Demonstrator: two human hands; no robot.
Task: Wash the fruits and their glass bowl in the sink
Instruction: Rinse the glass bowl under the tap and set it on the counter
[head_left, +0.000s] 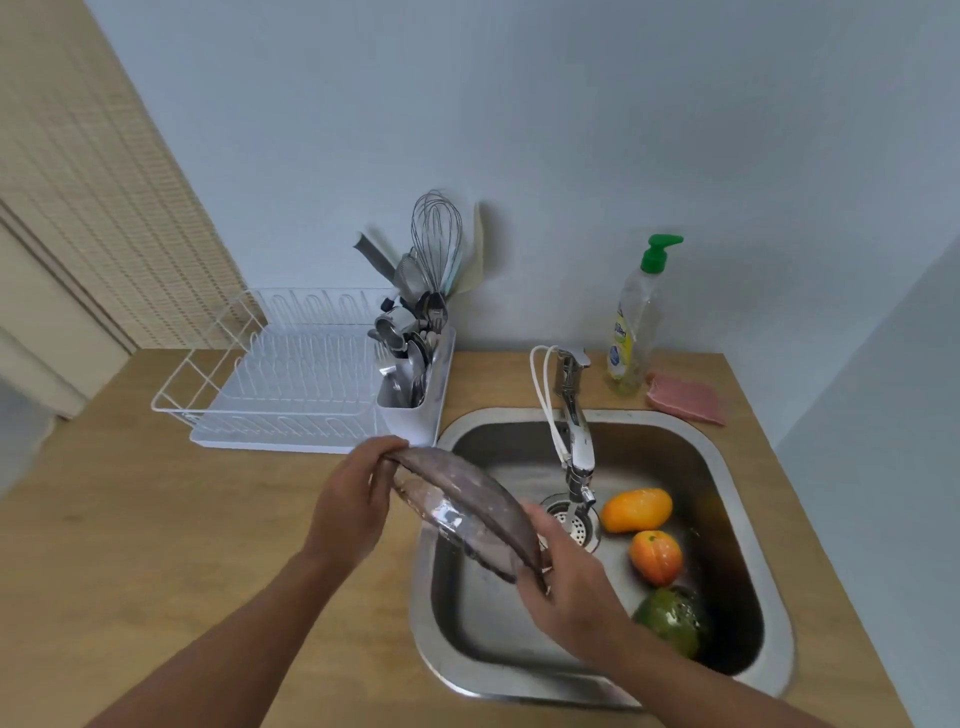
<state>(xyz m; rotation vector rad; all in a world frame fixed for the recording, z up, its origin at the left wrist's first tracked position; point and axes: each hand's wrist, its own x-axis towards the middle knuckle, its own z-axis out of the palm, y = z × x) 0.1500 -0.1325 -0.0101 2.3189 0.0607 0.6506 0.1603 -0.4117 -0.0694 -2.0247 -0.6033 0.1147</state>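
Note:
The glass bowl (462, 506) is tilted on edge above the left rim of the steel sink (748, 514). My left hand (353, 499) grips its upper left rim, and my right hand (566, 577) grips its lower right rim. Three fruits lie wet in the right half of the sink: an orange-yellow mango (636, 509), a red-orange fruit (655, 556) and a green fruit (670, 618). The tap (574, 441) reaches over the drain (569, 522); no running water is plainly visible.
A white dish rack (280, 384) with a cutlery holder (415, 364) full of utensils stands left of the sink. A soap bottle (636, 322) with a green pump and a pink sponge (685, 397) sit behind the sink. The wooden counter (156, 519) surrounds it.

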